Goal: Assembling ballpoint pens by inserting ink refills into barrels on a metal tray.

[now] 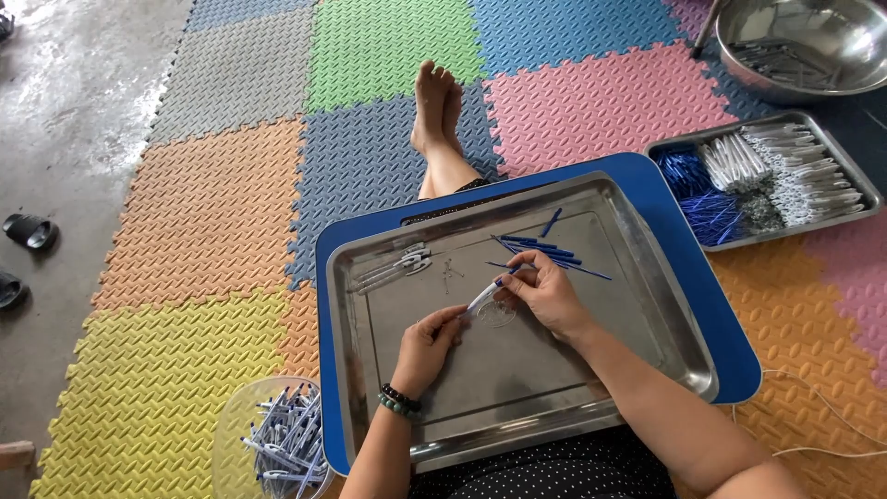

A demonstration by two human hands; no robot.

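Finished pens are lying heaped in the clear plastic tub (277, 444), nearest, left of the steel tray (647, 305). Over the tray's middle, left hand (427, 344) and right hand (545, 296) are both pinching one white pen (482, 298) in their fingers. Blue refills (545, 251) and loose barrels (393, 268) are waiting beyond; the far parts tray (855, 176) is lying well stocked, so I judge much assembly remains.

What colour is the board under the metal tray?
Blue board, under the tray; head view.
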